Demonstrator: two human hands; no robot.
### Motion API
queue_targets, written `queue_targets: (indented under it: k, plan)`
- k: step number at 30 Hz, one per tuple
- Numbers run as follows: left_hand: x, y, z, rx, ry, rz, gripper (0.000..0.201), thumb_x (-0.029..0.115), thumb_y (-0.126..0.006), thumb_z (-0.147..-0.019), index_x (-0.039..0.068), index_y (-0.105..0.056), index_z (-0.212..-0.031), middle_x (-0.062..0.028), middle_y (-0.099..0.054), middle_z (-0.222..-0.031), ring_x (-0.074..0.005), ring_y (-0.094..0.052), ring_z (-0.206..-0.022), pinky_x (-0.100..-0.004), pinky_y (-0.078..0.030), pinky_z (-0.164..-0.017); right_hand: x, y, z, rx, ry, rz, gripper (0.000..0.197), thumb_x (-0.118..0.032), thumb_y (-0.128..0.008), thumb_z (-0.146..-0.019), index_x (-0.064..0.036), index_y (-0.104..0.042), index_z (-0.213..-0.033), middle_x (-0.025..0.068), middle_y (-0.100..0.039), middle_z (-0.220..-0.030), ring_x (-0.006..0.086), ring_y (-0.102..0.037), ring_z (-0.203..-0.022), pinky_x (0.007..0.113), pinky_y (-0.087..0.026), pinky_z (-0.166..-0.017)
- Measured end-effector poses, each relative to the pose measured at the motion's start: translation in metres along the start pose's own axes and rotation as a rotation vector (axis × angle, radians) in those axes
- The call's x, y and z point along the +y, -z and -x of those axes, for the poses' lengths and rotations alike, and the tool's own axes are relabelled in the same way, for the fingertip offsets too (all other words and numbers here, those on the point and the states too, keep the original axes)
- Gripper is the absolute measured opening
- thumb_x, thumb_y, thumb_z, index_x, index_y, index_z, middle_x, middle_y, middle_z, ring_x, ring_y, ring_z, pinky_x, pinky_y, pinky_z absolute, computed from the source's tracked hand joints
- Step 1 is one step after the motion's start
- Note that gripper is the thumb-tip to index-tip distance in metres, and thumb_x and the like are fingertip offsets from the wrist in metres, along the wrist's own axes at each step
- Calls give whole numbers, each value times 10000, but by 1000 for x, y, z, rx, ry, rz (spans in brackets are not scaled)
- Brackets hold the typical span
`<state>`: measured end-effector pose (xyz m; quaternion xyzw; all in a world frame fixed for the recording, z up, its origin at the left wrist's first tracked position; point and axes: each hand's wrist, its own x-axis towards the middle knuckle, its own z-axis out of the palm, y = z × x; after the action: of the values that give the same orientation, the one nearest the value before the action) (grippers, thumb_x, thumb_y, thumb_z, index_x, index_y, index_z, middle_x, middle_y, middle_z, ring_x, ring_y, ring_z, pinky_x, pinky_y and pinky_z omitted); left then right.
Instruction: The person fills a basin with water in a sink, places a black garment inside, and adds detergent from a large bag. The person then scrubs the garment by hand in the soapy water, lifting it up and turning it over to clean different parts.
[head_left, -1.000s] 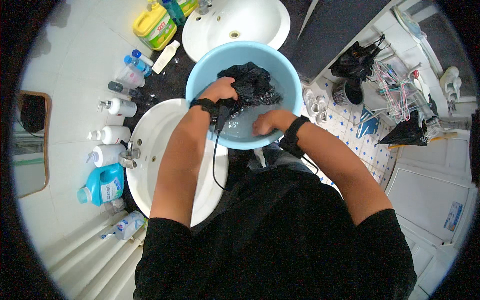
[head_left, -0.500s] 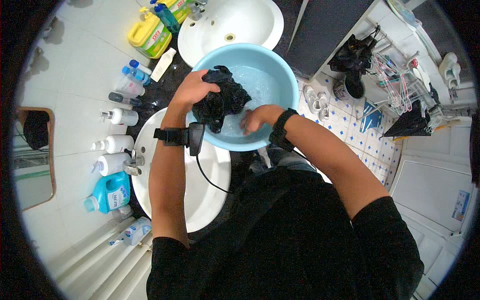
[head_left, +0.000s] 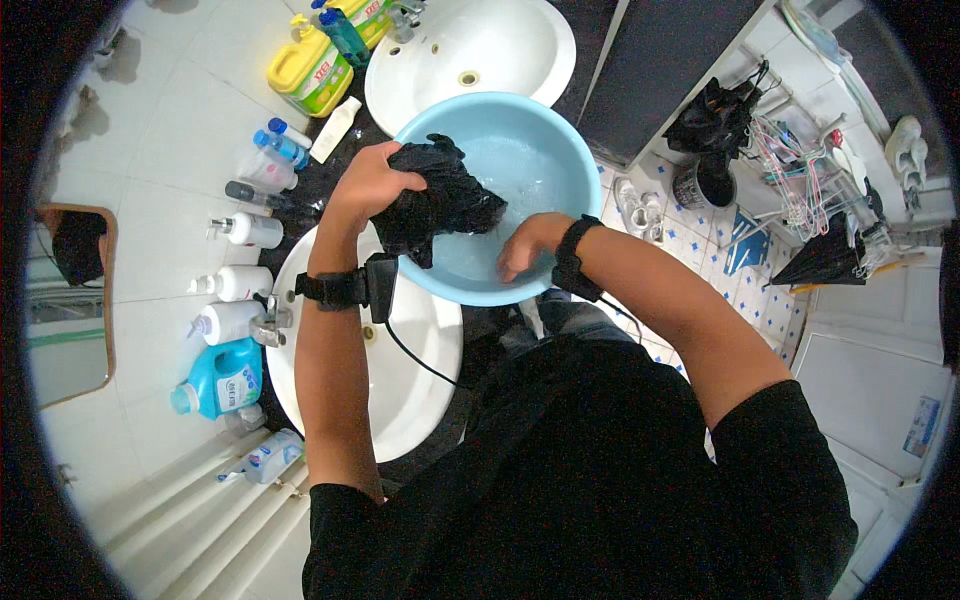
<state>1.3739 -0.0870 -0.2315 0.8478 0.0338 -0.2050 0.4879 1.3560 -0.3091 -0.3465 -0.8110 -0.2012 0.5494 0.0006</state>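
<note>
Left hand point(head_left: 368, 185) clamps wet black cloth point(head_left: 440, 200) over blue basin point(head_left: 560, 280), right hand point(head_left: 525, 245) grip unclear in water; basin overhangs sink point(head_left: 420, 380), may tip.

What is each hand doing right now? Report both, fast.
Left hand: closed on the black wet cloth, lifted above the blue basin.
Right hand: in the basin, grip cannot be told.
</note>
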Motion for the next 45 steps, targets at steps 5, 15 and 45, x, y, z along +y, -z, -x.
queue_targets:
  k: [5,15,45]
  plan:
    - [1,2,0,-14,-2,29,322,46,-654,-644,-23,-631,-959,-98,-656,-835,-173,-611,-734,-291,-472,-714,15,6,-15,-125,-98,63,488,-366,-555,-740,-188,-556,-1194,92,-557,-1206,286,-532,-1083,428,-392,-909]
    - [-2,-1,8,15,-17,32,325,47,-651,-651,-29,-629,-966,-110,-656,-853,-185,-610,-763,-293,-462,-734,25,-14,-21,-51,120,-270,458,-345,-614,-729,-169,-592,-1151,67,-557,-1195,255,-484,-1117,434,-340,-912]
    - [10,-7,3,-2,-81,-34,345,83,-671,-630,-55,-623,-943,-129,-645,-834,-200,-591,-773,-300,-448,-754,26,-2,-12,-19,-34,213,470,-429,-634,-705,-125,-643,-1064,98,-588,-1161,255,-542,-1068,398,-401,-902]
